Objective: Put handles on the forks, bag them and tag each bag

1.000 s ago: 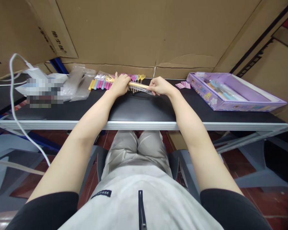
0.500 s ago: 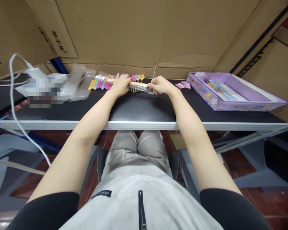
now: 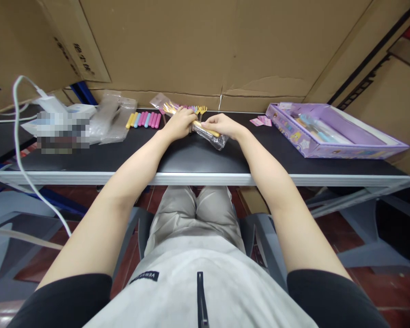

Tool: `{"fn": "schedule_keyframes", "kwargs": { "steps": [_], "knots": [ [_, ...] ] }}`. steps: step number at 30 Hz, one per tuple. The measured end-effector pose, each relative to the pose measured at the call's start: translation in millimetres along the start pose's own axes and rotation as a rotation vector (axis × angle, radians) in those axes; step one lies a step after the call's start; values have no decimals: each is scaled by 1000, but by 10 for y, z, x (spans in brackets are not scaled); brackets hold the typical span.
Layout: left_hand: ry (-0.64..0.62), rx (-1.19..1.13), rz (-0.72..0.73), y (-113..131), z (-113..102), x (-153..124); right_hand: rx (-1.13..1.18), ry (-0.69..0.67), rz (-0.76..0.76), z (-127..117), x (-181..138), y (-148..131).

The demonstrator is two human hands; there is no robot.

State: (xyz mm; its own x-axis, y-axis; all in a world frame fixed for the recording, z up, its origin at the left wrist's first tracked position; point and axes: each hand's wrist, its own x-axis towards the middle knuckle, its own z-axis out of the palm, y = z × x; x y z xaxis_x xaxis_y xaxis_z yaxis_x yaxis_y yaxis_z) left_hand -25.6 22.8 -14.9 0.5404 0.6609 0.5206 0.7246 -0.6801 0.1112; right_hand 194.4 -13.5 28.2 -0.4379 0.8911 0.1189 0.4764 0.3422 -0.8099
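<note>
Both my hands are on a yellow-handled back scratcher (image 3: 210, 130) in a clear plastic bag (image 3: 217, 142). It lies slantwise, with its yellow claw head up to the left and the bag's end down to the right. My left hand (image 3: 180, 124) is closed around its middle. My right hand (image 3: 221, 125) pinches at the handle end, fingers closed. Behind my left hand, several more back scratchers show yellow, pink and purple claw heads (image 3: 201, 109); their yellow, blue and pink handles (image 3: 144, 120) lie in a row to the left. My left hand hides their middles.
Flat clear bags (image 3: 111, 120) lie left of the handles, beside a white device with a cable (image 3: 53, 107). Small pink cards (image 3: 260, 120) lie right of my right hand. A purple box (image 3: 309, 148) holding wrapped items stands at the right. Cardboard (image 3: 225, 50) walls the back.
The bagged back scratcher has tilted more steeply, its handle end swinging down toward me. My right hand has moved slightly left along it, and my left hand has shifted a little right.
</note>
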Motion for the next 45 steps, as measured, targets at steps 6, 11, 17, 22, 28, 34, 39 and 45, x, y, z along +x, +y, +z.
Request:
{"fn": "schedule_keyframes", "kwargs": {
  "steps": [6,11,17,22,28,34,39,45],
  "knots": [
    [6,21,19,49,-13,-14,240,-36,139,43,-24,-26],
    [38,-3,16,102,-7,-9,350,-98,178,17,6,5],
    [131,31,-56,109,-47,-25,442,-81,182,26,24,13],
    [201,76,-135,23,-40,-65,511,1,166,43,7,-36],
    [187,64,-147,-23,-29,-65,558,78,126,31,85,23],
    [178,13,-174,40,-79,-44,601,148,146,36,99,18],
    [204,6,-154,68,-155,-48,581,137,145,38,112,71],
    [164,28,-47,169,-182,-58,579,194,152,49,152,146]
  ]
}}
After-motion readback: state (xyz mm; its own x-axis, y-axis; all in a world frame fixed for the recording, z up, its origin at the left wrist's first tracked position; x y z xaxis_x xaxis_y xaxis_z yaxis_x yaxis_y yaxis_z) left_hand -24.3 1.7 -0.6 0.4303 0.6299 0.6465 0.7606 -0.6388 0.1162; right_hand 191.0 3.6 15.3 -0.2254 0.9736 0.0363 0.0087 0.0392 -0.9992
